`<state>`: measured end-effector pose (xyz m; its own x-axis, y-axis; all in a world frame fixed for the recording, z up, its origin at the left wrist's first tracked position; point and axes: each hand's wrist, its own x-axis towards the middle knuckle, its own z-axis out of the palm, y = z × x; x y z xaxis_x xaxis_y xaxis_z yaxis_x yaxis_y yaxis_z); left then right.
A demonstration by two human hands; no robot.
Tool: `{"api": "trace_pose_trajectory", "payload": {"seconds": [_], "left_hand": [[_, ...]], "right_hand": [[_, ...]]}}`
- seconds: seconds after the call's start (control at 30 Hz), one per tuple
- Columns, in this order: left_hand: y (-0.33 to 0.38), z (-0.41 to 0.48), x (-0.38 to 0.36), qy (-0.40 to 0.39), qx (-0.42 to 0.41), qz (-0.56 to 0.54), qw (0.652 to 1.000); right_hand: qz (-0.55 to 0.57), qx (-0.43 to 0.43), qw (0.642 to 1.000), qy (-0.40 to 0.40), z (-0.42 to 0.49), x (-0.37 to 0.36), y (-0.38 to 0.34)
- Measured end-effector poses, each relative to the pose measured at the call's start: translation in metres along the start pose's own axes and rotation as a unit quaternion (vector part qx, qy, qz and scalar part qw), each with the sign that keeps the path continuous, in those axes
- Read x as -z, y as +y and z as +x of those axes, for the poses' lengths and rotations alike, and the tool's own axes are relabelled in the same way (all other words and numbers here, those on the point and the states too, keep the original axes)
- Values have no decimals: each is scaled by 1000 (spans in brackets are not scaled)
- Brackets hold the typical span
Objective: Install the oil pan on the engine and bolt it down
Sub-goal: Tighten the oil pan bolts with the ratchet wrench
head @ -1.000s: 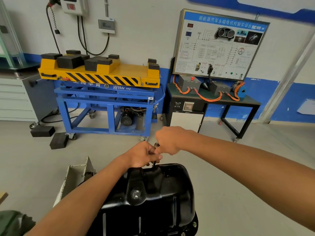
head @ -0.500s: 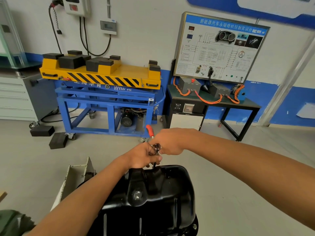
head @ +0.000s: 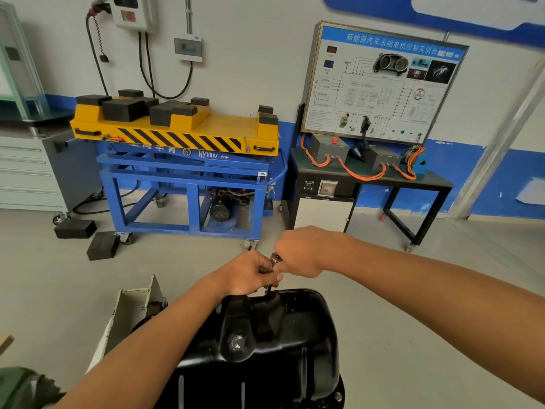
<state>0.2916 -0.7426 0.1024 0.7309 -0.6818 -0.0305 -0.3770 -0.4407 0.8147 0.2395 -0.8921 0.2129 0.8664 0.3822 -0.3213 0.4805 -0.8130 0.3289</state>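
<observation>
Left hand (head: 250,273): fingers curled round the thin shaft (head: 269,287) under the head of the ratchet (head: 276,257), just above the far rim of the oil pan.
Right hand (head: 300,252): closed in a fist on the ratchet; only the shiny head shows at the edge of the fist, and the handle is hidden inside it. The two hands touch.
Shaft: stands nearly upright, its lower end meeting the far edge of the pan; the tip itself cannot be made out.
Oil pan (head: 265,335): black and glossy, bottom side up, right under both forearms in the lower middle of the view.
Plug (head: 237,342): a metal plug sits in the pan's near-left slope.
Bolt (head: 338,396): one bolt head shows on the flange at the pan's near-right corner.
Bracket (head: 132,305): pale sheet-metal piece just left of the pan, partly behind the left forearm.
Floor blocks (head: 103,245): two black blocks lie on the grey floor, well left of the hands.
Lift cart (head: 191,137): yellow top with black stripes on a blue wheeled frame, against the wall beyond the hands.
Training board (head: 383,81): a wiring-diagram panel stands on a dark bench (head: 436,181) with orange cables (head: 359,172), right of the cart.
Cabinet (head: 29,172): grey drawers at the far left.
</observation>
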Motion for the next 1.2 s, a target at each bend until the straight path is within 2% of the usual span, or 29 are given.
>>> {"api": "trace_pose_trajectory", "payload": {"seconds": [0.17,0.4,0.6,0.77,0.93,1.2], "left_hand": [[-1,3,0,3,-2,6,1000],[2,0,3,19,3,12,1000],[0,3,4,74,-12,31,997],[-2,4,2,73,-26,18,997],[-3,6,1,50,-20,-6,999],[-1,5,1,27,-21,-1,999]], "right_hand": [[52,-25,997,44,-1,-3,3],[112,-88,988,59,16,-15,-12],[130,-120,982,65,20,-17,-13],[163,-105,980,34,19,-14,-7],[126,-64,990,-19,12,1,2],[15,-77,997,20,7,13,-14]]}}
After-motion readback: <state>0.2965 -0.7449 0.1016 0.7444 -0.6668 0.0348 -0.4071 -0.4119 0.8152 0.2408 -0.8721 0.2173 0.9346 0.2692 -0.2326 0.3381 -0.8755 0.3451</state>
